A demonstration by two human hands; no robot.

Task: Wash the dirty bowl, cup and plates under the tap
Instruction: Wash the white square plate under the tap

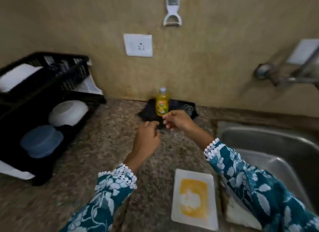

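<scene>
**Stained plate waited by the sink while both hands reached toward the soap bottle**

Low in the frame, right of centre, a white rectangular plate [194, 199] lay flat on the speckled stone counter [96, 145], its middle smeared with yellow residue. It sat just left of the steel sink [269, 140], whose basin filled the lower right.

Above the plate, mid-frame, the left hand [146, 140] was loosely curled, and blur hid whether its fingertips pinched anything. The right hand [177, 120] had its fingers bent, with the tips close to the base of a yellow bottle [162, 104]; contact could not be told. Both sleeves were teal with white flowers.

The bottle stood upright on a dark cloth [183, 105] against the wall. At the left, a black rack [69, 73] held an upturned white bowl [68, 112] and a blue container [42, 141]. The tap [283, 76] jutted from the wall at the upper right; a socket [138, 45] and a white peeler [172, 9] hung on the tan wall above.
</scene>
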